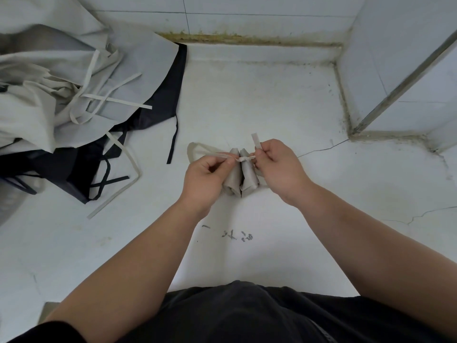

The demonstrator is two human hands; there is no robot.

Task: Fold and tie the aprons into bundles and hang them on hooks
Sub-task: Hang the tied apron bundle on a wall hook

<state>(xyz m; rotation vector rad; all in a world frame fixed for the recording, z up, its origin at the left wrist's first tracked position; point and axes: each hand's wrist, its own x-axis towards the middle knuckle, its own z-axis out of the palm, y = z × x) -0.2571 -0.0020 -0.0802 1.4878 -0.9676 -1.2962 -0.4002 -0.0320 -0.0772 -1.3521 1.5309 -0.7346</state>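
Apron strap [243, 158] between both pinching hands [205, 179] [279, 167]

Readable text: none.
Dark marks [237, 236]: a short row of grey strokes that look handwritten, on the white surface [272, 107], low in the middle of the view; too smudged and small to read as letters or numbers.
Lone stroke [205, 226]: one short dash near the left end of that row, on the same surface; cannot be read.

The bundle [248, 178] and strap [255, 140] in the grip are plain pale beige. Left of it, off-white aprons [49, 100] overlie a black apron [158, 112]. The surface [272, 100] is white.
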